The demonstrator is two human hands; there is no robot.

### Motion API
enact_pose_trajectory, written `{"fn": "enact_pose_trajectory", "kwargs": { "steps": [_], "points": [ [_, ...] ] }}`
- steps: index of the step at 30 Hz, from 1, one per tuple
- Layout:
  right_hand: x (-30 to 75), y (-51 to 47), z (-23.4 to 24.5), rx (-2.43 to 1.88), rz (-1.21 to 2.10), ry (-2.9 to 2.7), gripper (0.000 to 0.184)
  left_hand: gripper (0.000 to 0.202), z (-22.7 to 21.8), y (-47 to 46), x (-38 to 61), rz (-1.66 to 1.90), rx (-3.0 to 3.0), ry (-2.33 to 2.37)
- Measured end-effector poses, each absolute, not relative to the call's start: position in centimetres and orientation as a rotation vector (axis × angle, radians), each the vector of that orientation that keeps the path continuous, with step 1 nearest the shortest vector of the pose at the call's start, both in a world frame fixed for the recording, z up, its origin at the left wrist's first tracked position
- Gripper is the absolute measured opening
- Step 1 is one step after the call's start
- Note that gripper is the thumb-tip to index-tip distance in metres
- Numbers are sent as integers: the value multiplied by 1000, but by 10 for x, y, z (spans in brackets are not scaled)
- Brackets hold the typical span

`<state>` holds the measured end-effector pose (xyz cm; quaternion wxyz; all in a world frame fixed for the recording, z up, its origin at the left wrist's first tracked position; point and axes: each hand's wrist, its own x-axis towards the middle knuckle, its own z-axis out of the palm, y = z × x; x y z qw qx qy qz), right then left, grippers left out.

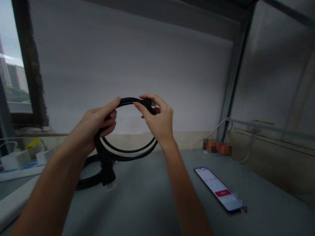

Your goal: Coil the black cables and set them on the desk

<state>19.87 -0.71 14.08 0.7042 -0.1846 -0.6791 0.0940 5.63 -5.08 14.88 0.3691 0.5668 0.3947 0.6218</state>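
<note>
A black cable (130, 159) is looped into a ring that I hold up above the table. My left hand (104, 119) is closed on the left side of the ring, thumb and forefinger pinching the strands. At the upper right of the ring, my right hand (158, 116) grips the cable close to a black plug with a metal end (148, 103). Below my left hand hangs another black connector (108, 173) with a pale, clear-looking tip. Behind it, more black cable coils (90, 180) appear near the tabletop, partly hidden by my left forearm.
A phone (218, 190) with a lit screen lies on the grey table (147, 203) to the right. White adapters (16, 160) sit in a power strip (22, 173) at the left. A white wall stands behind, a metal post (235, 78) at the right. The object at the back right is blurred.
</note>
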Motion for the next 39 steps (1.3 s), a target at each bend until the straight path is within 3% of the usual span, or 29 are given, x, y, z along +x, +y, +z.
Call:
{"fn": "enact_pose_trajectory", "kwargs": {
  "steps": [7,21,27,39],
  "points": [
    [205,47,119,-563,388,-1420,33,30,135,-26,56,1321,1587,975],
    [205,77,91,-913,173,-1363,25,31,95,25,49,1040,1705,1715],
    [206,85,78,-1115,212,-1587,28,36,74,52,48,1098,1810,1983],
    [213,74,87,-1169,167,-1611,28,35,79,43,57,1105,1985,2115]
  ]
}}
